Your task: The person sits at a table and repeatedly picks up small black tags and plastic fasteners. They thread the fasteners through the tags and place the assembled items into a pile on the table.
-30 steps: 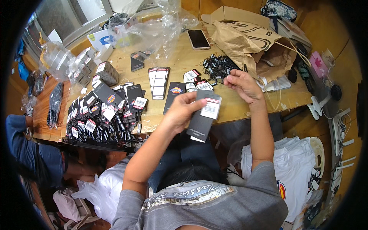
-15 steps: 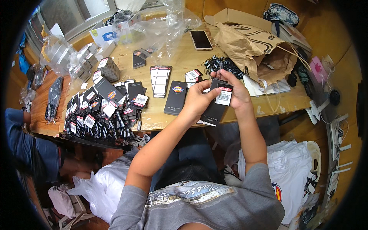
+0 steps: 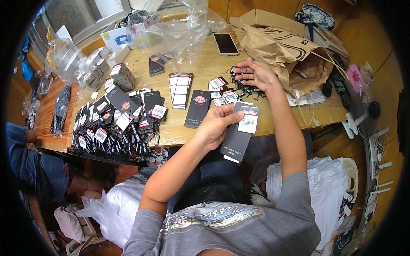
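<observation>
My left hand (image 3: 214,128) is closed on a few hang tags (image 3: 235,143), dark grey ones with a smaller white barcode tag on top, held over the table's near edge. Thumb on top, it pinches them near their upper end. My right hand (image 3: 259,77) is over a heap of black tag strings (image 3: 247,88), fingers apart, with nothing visible in its grasp. Between the hands lie small barcode tags (image 3: 218,83). Left of my left hand lies a stack of dark hang tags (image 3: 197,112), and beyond it fanned white tags (image 3: 180,91).
A large pile of strung tags (image 3: 115,123) covers the table's left front. Behind it stand stacked tags (image 3: 122,76) and clear plastic (image 3: 179,34). A phone (image 3: 225,44) and a brown paper bag (image 3: 290,55) lie at the back. Another person's sleeve (image 3: 21,149) shows at left.
My right hand has let go of the tags and moved up to the black strings. My left hand alone keeps the tags, now slightly lower and nearer me.
</observation>
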{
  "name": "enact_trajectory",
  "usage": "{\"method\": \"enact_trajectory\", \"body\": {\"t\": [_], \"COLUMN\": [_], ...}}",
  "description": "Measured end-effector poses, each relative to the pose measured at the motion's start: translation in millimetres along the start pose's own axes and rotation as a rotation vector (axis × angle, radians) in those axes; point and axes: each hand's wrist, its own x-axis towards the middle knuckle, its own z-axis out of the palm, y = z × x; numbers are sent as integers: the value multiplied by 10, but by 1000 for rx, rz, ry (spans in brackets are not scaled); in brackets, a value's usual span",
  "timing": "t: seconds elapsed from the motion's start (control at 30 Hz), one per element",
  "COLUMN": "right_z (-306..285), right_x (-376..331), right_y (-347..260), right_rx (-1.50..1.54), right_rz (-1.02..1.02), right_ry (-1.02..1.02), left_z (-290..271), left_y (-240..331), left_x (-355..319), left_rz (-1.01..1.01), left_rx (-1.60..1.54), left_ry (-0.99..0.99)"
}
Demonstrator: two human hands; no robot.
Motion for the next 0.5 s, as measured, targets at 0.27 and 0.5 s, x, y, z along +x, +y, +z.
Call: {"method": "enact_trajectory", "body": {"t": [0.27, 0.5], "right_z": [142, 379], "right_x": [-104, -249], "right_y": [-409, -230], "right_rx": [-974, 56], "right_rz": [-366, -201], "right_ry": [-73, -812], "left_z": [-155, -389], "left_y": [616, 952], "left_x": [115, 83], "left_rz": [-9, 95], "left_rx": [13, 9], "left_ry": [-84, -90]}}
